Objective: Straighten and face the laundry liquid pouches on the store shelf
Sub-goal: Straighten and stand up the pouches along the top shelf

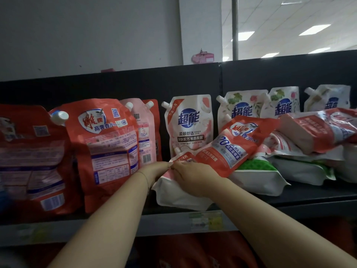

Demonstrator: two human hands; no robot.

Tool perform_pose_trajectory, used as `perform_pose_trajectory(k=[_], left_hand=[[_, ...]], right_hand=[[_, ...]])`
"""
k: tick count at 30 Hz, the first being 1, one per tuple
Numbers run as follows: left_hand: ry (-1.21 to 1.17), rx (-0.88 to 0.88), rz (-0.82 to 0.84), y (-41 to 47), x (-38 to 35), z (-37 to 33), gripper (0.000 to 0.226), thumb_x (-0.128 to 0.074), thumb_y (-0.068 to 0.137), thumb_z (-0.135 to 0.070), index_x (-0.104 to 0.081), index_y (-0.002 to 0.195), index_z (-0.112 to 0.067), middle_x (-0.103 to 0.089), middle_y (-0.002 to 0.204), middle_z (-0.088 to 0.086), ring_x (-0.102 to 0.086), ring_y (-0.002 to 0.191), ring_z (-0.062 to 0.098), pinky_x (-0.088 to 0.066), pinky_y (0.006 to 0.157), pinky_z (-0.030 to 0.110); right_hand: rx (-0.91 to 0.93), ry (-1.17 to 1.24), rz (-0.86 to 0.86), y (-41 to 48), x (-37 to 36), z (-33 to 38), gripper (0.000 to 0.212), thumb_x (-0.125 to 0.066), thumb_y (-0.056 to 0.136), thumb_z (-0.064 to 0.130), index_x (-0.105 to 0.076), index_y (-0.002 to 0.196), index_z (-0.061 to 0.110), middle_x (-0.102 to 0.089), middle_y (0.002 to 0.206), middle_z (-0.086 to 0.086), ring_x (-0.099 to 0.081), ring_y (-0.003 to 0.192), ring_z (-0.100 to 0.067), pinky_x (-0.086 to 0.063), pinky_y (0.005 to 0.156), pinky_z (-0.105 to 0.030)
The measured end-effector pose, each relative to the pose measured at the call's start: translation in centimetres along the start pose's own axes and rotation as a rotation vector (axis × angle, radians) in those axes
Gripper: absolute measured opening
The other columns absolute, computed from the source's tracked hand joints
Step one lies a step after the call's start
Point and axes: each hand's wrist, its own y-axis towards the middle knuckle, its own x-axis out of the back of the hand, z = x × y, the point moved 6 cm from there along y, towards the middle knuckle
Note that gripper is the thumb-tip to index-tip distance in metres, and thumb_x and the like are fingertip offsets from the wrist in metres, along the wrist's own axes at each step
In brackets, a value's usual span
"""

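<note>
tilted red pouch [228,149]: lies slanted, face up, spout corner low at the fingers, far end raised up-right of them on the pile.
left hand [154,170]: fingers drawn together to a point, tips pinching the pouch's spout corner; thumb hidden.
right hand [193,176]: knuckles up, fingers curled over the same corner's lower edge, tips touching the left hand's tips.
flat white pouch [179,197]: directly under both hands and the red pouch, lying on the shelf, overhanging the front edge.
upright white pouch [188,122]: just behind the fingers, standing, front label out.
back-facing red pouches [108,149]: left of the fingers, standing, print and barcode sides out, white caps at top left.
pink pouch [144,128]: behind those, up-left of the fingers, back side out.
fallen pile [313,134]: right of the fingers, red, white and green pouches lying across each other.
rear white pouches [282,103]: far up-right, upright against the back panel.
shelf deck [309,192]: black, matte; grey front rail below the hands carries a blurred price label [205,219].
back panel [135,84]: black.
room: grey wall [87,31] above the shelf; right of it, tiled ceiling with lit panels [313,29].
</note>
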Motion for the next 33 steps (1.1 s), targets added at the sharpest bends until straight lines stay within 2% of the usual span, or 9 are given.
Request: perform_pose_trajectory(k=[3,5,8,10,13,16,24,29,33], left_hand=[[0.041,-0.066,-0.047,0.6,-0.2,-0.5,0.045,-0.042,0.102,-0.03,-0.05,0.132,0.003,-0.052,0.137,0.019,-0.051,0.125,0.031,-0.044,0.095,0.032],[0.02,-0.054,-0.045,0.9,-0.4,-0.6,0.046,-0.04,0.102,-0.031,-0.05,0.131,0.004,-0.059,0.128,0.021,-0.062,0.105,0.028,-0.05,0.081,0.029],[-0.073,0.031,0.065,0.2,-0.9,-0.5,0.036,-0.039,0.103,-0.029,-0.062,0.099,-0.002,-0.07,0.065,0.011,-0.057,0.066,0.017,-0.048,0.048,0.02],[-0.091,0.06,0.068,0.2,-0.8,-0.3,0.036,-0.041,0.102,-0.029,-0.058,0.082,-0.005,-0.064,0.051,0.007,-0.057,0.061,0.017,-0.048,0.05,0.021],[-0.059,0.031,0.012,0.3,-0.1,-0.7,0.031,-0.047,0.099,-0.032,-0.061,0.093,-0.004,-0.067,0.078,0.012,-0.06,0.073,0.023,-0.049,0.08,0.032],[-0.018,-0.033,-0.079,1.0,0.7,-1.4,0.036,-0.056,0.095,-0.027,-0.058,0.117,0.001,-0.067,0.104,0.017,-0.065,0.094,0.03,-0.051,0.094,0.041],[0.099,-0.307,-0.299,-0.7,2.3,-4.6,0.034,-0.055,0.091,-0.011,-0.056,0.123,0.002,-0.063,0.116,0.018,-0.061,0.104,0.03,-0.05,0.085,0.032],[0.188,-0.445,-0.423,-1.8,3.4,-5.3,0.036,-0.052,0.095,-0.015,-0.056,0.127,0.0,-0.058,0.129,0.014,-0.054,0.119,0.031,-0.041,0.098,0.03],[0.176,-0.607,-0.532,-3.2,5.4,-6.3,0.022,-0.049,0.096,-0.016,-0.064,0.098,0.001,-0.066,0.104,0.02,-0.06,0.1,0.034,-0.044,0.084,0.034]], right_hand=[[0.027,-0.027,-0.07,-0.4,0.0,0.2,0.035,-0.028,0.101,0.032,-0.051,0.122,0.016,-0.06,0.122,-0.007,-0.059,0.103,-0.028,-0.048,0.087,-0.042],[0.054,-0.036,-0.13,-0.7,0.0,0.2,0.032,-0.031,0.1,0.031,-0.053,0.117,0.016,-0.062,0.118,-0.006,-0.06,0.1,-0.028,-0.049,0.083,-0.041],[0.098,-0.046,-0.214,-1.1,0.1,0.2,0.032,-0.031,0.1,0.03,-0.057,0.111,0.015,-0.065,0.111,-0.005,-0.061,0.094,-0.027,-0.049,0.079,-0.041],[0.13,-0.033,-0.259,-1.4,0.3,0.4,0.036,-0.029,0.098,0.031,-0.058,0.109,0.014,-0.066,0.106,-0.005,-0.061,0.091,-0.027,-0.048,0.079,-0.041],[0.161,-0.001,-0.296,-1.8,0.6,0.6,0.04,-0.026,0.095,0.032,-0.058,0.11,0.014,-0.067,0.103,-0.005,-0.063,0.089,-0.028,-0.049,0.081,-0.044],[0.176,0.039,-0.332,-2.3,1.3,0.5,0.04,-0.028,0.096,0.034,-0.057,0.118,0.015,-0.067,0.111,-0.004,-0.063,0.093,-0.027,-0.049,0.081,-0.043],[0.217,0.117,-0.46,-2.7,2.5,1.0,0.048,-0.03,0.093,0.032,-0.055,0.126,0.008,-0.064,0.12,-0.009,-0.063,0.101,-0.028,-0.052,0.082,-0.041],[0.209,0.098,-0.59,-2.3,2.2,1.9,0.045,-0.036,0.094,0.027,-0.057,0.126,0.002,-0.062,0.125,-0.012,-0.061,0.113,-0.027,-0.05,0.089,-0.034],[0.204,0.128,-0.574,-0.7,1.1,2.6,0.049,-0.033,0.097,0.028,-0.043,0.14,0.007,-0.045,0.145,-0.009,-0.041,0.135,-0.022,-0.035,0.107,-0.037]])
